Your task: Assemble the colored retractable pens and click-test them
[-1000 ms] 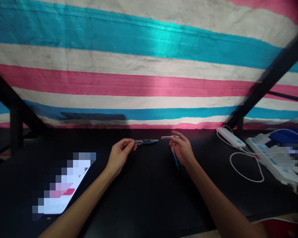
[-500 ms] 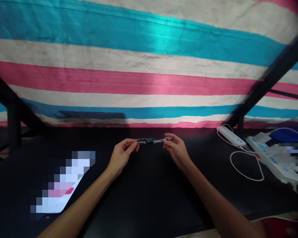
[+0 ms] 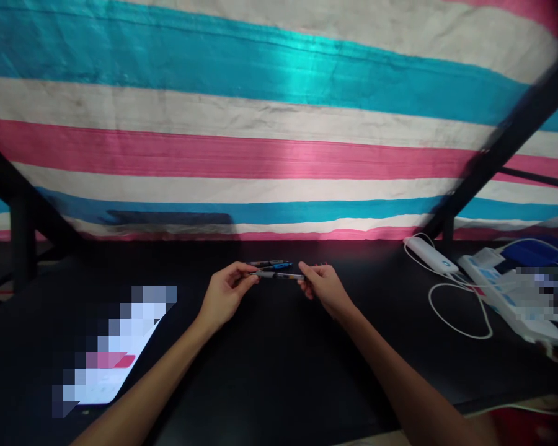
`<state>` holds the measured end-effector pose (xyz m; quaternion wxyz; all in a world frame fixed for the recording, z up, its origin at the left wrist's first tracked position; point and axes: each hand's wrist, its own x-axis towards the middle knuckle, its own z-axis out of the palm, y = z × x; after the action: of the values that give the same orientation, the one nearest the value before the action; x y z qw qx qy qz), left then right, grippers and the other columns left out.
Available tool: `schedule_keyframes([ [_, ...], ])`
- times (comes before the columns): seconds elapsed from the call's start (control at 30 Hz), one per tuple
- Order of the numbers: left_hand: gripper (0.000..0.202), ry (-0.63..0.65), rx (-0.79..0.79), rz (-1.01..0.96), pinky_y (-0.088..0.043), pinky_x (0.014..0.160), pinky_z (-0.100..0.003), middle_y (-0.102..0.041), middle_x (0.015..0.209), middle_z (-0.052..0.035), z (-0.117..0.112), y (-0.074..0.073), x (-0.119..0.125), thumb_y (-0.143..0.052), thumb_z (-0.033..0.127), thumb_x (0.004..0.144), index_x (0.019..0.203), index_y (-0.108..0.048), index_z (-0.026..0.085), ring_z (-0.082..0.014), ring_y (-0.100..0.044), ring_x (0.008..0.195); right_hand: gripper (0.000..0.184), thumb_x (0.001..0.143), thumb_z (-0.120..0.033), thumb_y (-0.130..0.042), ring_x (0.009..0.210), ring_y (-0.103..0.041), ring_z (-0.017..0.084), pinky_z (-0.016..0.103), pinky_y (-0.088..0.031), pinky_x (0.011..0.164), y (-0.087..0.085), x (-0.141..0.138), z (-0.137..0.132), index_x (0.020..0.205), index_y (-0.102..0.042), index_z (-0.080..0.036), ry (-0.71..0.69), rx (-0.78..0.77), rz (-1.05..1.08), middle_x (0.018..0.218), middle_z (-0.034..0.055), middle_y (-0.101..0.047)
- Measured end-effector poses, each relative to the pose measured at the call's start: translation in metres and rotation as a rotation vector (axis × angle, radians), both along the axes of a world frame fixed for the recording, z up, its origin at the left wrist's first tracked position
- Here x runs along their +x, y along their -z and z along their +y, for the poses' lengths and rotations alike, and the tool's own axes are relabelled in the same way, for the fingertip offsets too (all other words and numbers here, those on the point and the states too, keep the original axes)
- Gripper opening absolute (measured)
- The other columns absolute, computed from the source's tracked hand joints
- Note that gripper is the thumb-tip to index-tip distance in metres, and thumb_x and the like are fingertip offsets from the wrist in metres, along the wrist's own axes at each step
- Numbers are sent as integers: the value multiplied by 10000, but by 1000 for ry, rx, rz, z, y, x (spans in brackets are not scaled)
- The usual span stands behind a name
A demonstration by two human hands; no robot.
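A slim pen (image 3: 277,275) with a grey and dark barrel is held level between my two hands. The fingers of my left hand (image 3: 227,290) are closed on its left end. On its right end my right hand (image 3: 324,286) pinches the paler, see-through part. Just behind the pen, a blue pen (image 3: 281,266) and a dark pen (image 3: 263,262) lie on the black table (image 3: 270,365). My fingertips partly hide both ends of the held pen.
A phone (image 3: 116,356) with a lit, blurred screen lies to the left. On the right are a white power bank (image 3: 430,255), a looped cable (image 3: 460,337) and a power strip (image 3: 506,303) with plugs. A striped sheet (image 3: 279,158) hangs behind.
The grey part in my left hand and the thin piece in my right hand were apart in height and now form one straight line. Both hands have moved slightly; the right fingers have curled in.
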<state>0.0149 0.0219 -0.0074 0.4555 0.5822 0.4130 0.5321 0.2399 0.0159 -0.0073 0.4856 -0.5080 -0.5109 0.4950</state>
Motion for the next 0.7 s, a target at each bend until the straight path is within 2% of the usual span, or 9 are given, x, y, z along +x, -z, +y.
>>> schedule_keyframes([
  [0.1, 175, 10, -4, -10, -514, 778, -305, -693, 847, -36, -1, -1, 1, -725, 249, 716, 863, -666, 176, -155, -647, 764, 516, 808, -586, -526, 344, -380, 66, 204, -233, 331, -3, 0, 0, 585, -615, -129, 44, -43, 2, 452, -5, -491],
  [0.2, 169, 0, -11, -36, -513, 796, -316, -695, 841, -39, 0, -2, 1, -717, 244, 728, 871, -664, 171, -159, -649, 774, 348, 740, -470, -669, 450, -476, 90, 195, -335, 369, -10, 2, -1, 906, -649, -164, 41, 71, 117, 592, -18, -560],
  [0.27, 168, -12, -13, -47, -510, 802, -316, -697, 829, -39, 1, -3, 0, -710, 240, 734, 879, -665, 167, -160, -650, 779, 412, 653, -361, -765, 537, -527, 105, 210, -412, 437, -15, 3, -2, 1001, -616, -199, -9, 147, 160, 685, -22, -593],
  [0.33, 170, -16, -14, -48, -508, 795, -308, -698, 814, -37, 1, -2, -1, -709, 236, 734, 882, -665, 164, -158, -650, 775, 375, 634, -317, -780, 554, -536, 105, 221, -437, 480, -16, 4, -3, 946, -616, -191, -43, 185, 146, 677, -26, -595],
  [0.43, 168, -1, -12, -28, -507, 762, -289, -697, 811, -37, 2, -1, -2, -712, 238, 729, 870, -661, 161, -150, -646, 754, 276, 743, -390, -679, 435, -476, 89, 203, -373, 408, -13, 2, -3, 901, -605, -176, -6, 139, 69, 531, -46, -546],
  [0.53, 171, 11, -8, 7, -505, 757, -285, -691, 812, -34, 2, 1, -1, -710, 243, 731, 869, -655, 158, -145, -642, 749, 312, 815, -459, -573, 385, -452, 88, 192, -327, 356, -11, 0, -4, 949, -592, -178, -29, 66, 22, 510, -39, -552],
  [0.63, 175, 5, -6, 6, -508, 765, -299, -686, 815, -32, 2, 0, 1, -705, 255, 733, 865, -648, 155, -151, -643, 760, 347, 726, -386, -698, 496, -533, 95, 199, -412, 433, -13, 1, -5, 997, -592, -196, -110, 113, 46, 666, -20, -611],
  [0.7, 178, 1, -6, 3, -508, 760, -303, -684, 808, -32, 1, 0, 1, -704, 262, 732, 859, -644, 152, -153, -643, 755, 326, 679, -349, -745, 512, -536, 89, 205, -435, 476, -14, 2, -5, 932, -624, -184, -135, 140, 19, 670, -19, -612],
])
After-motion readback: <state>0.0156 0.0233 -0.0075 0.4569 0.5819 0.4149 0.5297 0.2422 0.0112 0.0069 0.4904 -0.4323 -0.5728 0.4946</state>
